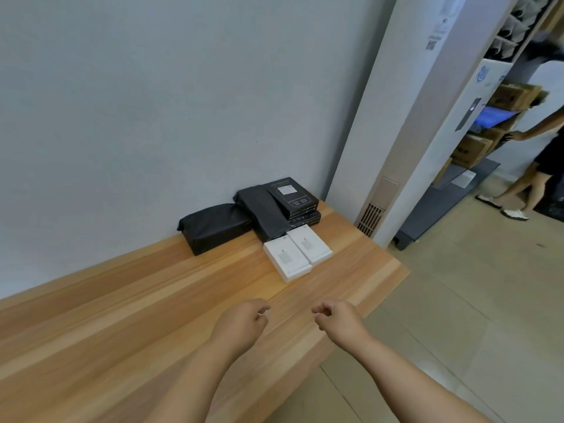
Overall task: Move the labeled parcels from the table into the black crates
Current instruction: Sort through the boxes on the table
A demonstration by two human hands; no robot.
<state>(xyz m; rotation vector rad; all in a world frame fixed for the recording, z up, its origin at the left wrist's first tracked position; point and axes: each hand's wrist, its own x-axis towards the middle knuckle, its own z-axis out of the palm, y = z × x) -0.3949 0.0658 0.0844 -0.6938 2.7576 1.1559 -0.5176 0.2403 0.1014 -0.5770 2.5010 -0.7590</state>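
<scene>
Parcels sit at the far end of the wooden table [122, 315] against the wall. A black wrapped parcel [215, 228] lies on the left, a second black wrapped parcel [262, 210] beside it. Two black boxes [294, 196] are stacked on the right, the top one with a white label. Two white boxes [287, 261] [309, 244] lie side by side in front. My left hand [244, 323] and my right hand [337, 320] hover over the table's near part, fingers loosely curled, holding nothing, well short of the parcels. No black crate is in view.
A tall white unit [406, 132] with a vent stands right of the table's end. Beyond it are shelves with cardboard boxes [515, 97] and a dark platform [442, 206]. A person [537, 166] stands at the far right on the tiled floor [473, 315].
</scene>
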